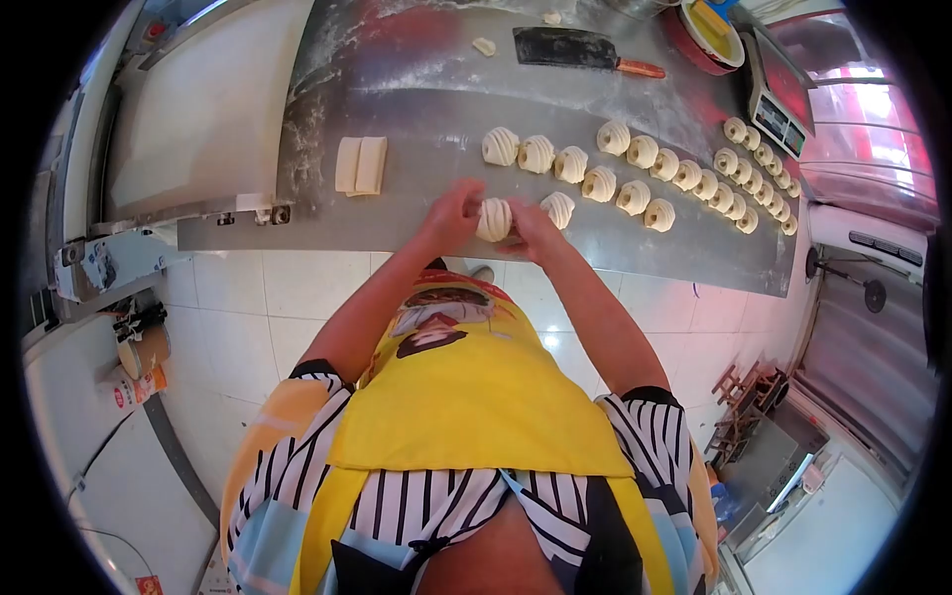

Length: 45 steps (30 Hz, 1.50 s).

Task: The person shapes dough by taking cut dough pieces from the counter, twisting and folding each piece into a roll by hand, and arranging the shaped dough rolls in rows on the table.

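Near the front edge of the metal table, a twisted dough bun (494, 220) with ridged strands sits between my two hands. My left hand (456, 212) is closed on its left side. On its lower right, the fingers of my right hand (534, 234) grip the same bun. Just behind my right hand lies another shaped bun (557, 209) on the table. To the left rest two flat dough strips (361, 166) side by side. Several finished twisted buns (599, 183) stretch in rows toward the right.
A cleaver (565, 48) with a red-orange handle lies at the back, with a dough scrap (484, 47) left of it. Back right are a bowl (716, 45) and a digital scale (777, 119). A machine with a pale flat bed (203, 109) borders the metal table (416, 114) on the left.
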### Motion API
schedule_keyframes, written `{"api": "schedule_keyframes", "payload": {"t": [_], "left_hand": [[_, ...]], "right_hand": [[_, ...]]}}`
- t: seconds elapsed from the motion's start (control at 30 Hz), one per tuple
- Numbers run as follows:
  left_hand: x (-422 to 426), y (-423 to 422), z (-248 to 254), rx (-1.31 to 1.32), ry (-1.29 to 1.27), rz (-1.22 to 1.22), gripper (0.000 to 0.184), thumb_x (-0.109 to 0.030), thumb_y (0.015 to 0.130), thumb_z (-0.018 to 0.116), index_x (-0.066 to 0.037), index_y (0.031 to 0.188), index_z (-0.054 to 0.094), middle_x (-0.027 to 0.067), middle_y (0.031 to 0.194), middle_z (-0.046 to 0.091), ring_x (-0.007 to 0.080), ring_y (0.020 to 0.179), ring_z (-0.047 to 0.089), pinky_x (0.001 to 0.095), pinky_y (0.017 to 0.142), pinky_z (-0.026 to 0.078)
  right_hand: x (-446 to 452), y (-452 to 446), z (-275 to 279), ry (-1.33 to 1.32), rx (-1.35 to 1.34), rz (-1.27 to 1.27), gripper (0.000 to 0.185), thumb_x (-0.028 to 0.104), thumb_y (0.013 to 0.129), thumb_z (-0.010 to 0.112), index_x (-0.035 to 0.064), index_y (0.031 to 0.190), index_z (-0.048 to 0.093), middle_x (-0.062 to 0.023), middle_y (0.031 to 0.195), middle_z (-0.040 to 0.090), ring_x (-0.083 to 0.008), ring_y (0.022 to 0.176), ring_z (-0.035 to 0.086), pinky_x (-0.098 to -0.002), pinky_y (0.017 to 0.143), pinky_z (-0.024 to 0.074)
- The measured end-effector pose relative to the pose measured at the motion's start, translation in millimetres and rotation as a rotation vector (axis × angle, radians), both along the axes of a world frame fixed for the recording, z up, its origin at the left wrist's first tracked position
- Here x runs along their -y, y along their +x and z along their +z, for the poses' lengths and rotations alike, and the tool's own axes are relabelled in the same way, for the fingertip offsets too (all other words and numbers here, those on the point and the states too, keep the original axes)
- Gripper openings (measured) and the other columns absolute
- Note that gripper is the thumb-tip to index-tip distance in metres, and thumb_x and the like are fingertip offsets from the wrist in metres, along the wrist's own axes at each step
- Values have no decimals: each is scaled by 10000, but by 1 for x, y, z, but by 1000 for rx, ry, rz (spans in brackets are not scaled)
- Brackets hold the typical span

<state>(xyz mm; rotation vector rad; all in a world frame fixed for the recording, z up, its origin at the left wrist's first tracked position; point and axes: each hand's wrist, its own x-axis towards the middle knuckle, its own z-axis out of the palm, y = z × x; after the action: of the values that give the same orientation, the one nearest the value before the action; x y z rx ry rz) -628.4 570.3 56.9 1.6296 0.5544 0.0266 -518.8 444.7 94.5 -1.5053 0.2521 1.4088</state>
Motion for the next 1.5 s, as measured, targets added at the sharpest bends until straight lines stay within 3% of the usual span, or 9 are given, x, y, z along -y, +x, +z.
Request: {"api": "schedule_keyframes", "payload": {"t": [0.2, 0.4, 0.6, 0.7, 0.83, 1.03, 1.23, 1.33, 1.5], "left_hand": [[-18, 9, -2, -127, 51, -141, 184, -38, 814, 553, -9, 995, 575, 49, 737, 588, 81, 615, 513, 267, 520, 434], [-15, 4, -22, -222, 115, -140, 209, -51, 801, 565, -29, 1000, 505, 73, 639, 561, 134, 501, 531, 305, 467, 435], [-20, 7, -18, -272, -37, -149, 246, -20, 765, 567, -43, 990, 471, 98, 630, 568, 182, 469, 552, 332, 447, 431], [-17, 8, -13, -307, -25, -172, 253, -10, 747, 565, -45, 979, 471, 114, 625, 571, 182, 461, 548, 336, 441, 426], [-10, 6, -25, -182, 252, -135, 258, -12, 728, 573, -40, 965, 475, 114, 595, 567, 174, 436, 534, 333, 426, 412], [-14, 4, -20, -291, -83, -32, 241, -24, 745, 563, -52, 973, 492, 134, 606, 576, 239, 483, 566, 376, 450, 417], [-9, 1, -63, 44, 686, -84, 193, -6, 762, 555, -34, 947, 507, 102, 599, 559, 172, 441, 543, 334, 409, 405], [-16, 7, -24, -268, 137, -122, 177, -18, 786, 539, -22, 961, 512, 88, 611, 567, 160, 457, 552, 320, 408, 415], [-24, 9, -21, -238, -68, 78, 182, -64, 794, 578, -24, 963, 523, 98, 618, 573, 172, 445, 547, 328, 408, 419]], "right_hand": [[7, 0, -36, 257, -65, -69, 349, 370, 923, 481, 39, 1032, 509, -78, 768, 578, -166, 597, 578, -303, 532, 513], [10, 5, -55, 120, 351, 466, 226, 176, 870, 534, 47, 1047, 478, -78, 724, 586, -140, 556, 574, -287, 495, 498], [10, -15, -104, -60, 1443, 561, 250, 25, 796, 490, 36, 1039, 431, -89, 706, 584, -173, 489, 592, -296, 395, 458], [12, -6, -72, 118, 377, 172, 229, 36, 785, 511, 42, 1004, 441, -131, 700, 598, -224, 539, 625, -336, 438, 475], [5, -4, -62, -84, 616, 332, 233, 67, 773, 542, 25, 985, 453, -187, 719, 606, -302, 590, 626, -399, 531, 490], [0, -10, -73, -217, 1144, 602, 204, 102, 777, 525, 34, 960, 467, -251, 764, 601, -423, 742, 594, -510, 662, 456], [2, -15, -70, -210, 1157, 588, 252, 156, 758, 588, 64, 974, 495, -201, 792, 611, -396, 764, 592, -478, 673, 467], [17, 0, -27, -117, 1162, 510, 366, 204, 728, 655, 96, 1043, 502, -164, 926, 594, -352, 892, 569, -455, 704, 483], [55, 24, -8, -337, 1507, 644, 563, 214, 611, 771, 139, 1114, 530, -87, 1153, 469, -305, 1095, 437, -393, 813, 471]]}}
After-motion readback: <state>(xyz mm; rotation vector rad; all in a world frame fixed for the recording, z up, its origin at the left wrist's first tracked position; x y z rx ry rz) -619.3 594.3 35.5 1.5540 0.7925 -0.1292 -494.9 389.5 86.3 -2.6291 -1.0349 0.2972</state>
